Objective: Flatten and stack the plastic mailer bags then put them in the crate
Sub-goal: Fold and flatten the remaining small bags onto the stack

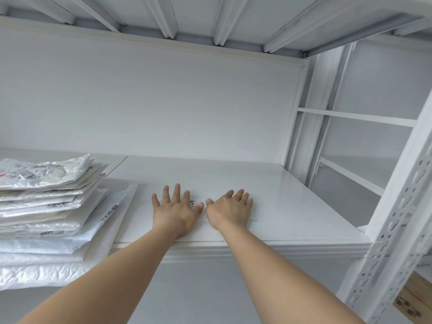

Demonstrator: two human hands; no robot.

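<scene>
Head view: your left hand [174, 211] and right hand [230, 212] lie flat, fingers spread, pressing a bag [192, 203] onto the shelf [292, 206] beside the stack [46, 206]. Sweep outward from centre to expel air; keep edges square. Crate unseen.

Two hands [174, 212] [230, 211], one flat mailer bag [193, 203], perhaps ten stacked bags [46, 206]

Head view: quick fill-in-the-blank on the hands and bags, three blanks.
The stack of crinkled white plastic mailer bags sits to the ____ of both hands.
The left hand and right hand press a thin flat mailer bag, palms facing ____.
Both bag and stack rest on a white metal ____.
Missing: left; down; shelf.
</scene>
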